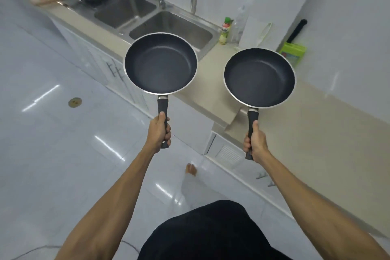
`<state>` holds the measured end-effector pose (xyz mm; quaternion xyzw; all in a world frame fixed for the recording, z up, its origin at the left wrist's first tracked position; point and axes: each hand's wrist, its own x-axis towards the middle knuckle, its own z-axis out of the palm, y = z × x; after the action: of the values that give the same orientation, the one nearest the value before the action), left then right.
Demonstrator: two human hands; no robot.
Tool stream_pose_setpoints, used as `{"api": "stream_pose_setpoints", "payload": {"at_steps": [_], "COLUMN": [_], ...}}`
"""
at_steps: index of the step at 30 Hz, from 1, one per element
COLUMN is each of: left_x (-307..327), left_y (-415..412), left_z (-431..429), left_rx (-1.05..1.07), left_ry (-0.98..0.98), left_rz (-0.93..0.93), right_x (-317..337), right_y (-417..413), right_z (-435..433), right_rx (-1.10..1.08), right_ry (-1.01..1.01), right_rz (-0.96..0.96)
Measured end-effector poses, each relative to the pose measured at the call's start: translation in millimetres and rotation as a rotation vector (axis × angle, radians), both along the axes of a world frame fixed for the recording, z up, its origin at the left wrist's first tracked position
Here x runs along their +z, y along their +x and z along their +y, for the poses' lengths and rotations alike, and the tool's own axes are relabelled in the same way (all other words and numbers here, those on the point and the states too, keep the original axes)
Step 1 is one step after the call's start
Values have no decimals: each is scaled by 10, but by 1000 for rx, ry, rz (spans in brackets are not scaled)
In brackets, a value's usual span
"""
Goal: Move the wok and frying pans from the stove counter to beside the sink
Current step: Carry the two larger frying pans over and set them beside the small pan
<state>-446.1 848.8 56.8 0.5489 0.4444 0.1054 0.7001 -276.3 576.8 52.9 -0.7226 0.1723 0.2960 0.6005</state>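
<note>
Pans looked light and rigid: left hand (pixel 159 132) wrapped its frying pan (pixel 160 63) handle, right hand (pixel 254 143) likewise gripped the second pan (pixel 259 77), both level.

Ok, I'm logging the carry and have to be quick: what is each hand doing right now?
Left hand: closed around the handle of the left frying pan.
Right hand: closed around the handle of the right frying pan.
</note>
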Motion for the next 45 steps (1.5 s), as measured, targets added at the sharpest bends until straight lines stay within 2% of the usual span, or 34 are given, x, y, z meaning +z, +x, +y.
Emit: {"api": "stream_pose_setpoints", "payload": {"at_steps": [4, 9, 13, 18, 26, 31, 38, 45], "left_x": [-106, -233, -186, -173, -116, -109, 192, 203], "left_y": [-192, -438, -347, -266, -391, -664, -1048, -1324], "left_z": [558, 1394, 2008, 2543, 3917, 4935, 6941, 8334], "left_rx": [101, 216, 331, 412, 516, 472, 393, 393], "left_ry": [17, 10, 14, 36, 119, 123, 179, 168], "left_rz": [24, 98, 92, 73, 65, 73, 66, 54], "right_x": [-29, -203, -125, -123, -74, -54, 131, 139], "right_y": [176, 274, 574, 758, 720, 522, 106, -83], "right_z": [822, 1925, 2722, 3662, 5426, 6484, 8358, 9753], "right_rx": [140, 349, 492, 565, 685, 691, 641, 608], "right_ry": [-41, -40, -59, -61, -8, -6, 50, 54], "right_rz": [-46, 8, -11, -11, -32, -31, -55, -69]}}
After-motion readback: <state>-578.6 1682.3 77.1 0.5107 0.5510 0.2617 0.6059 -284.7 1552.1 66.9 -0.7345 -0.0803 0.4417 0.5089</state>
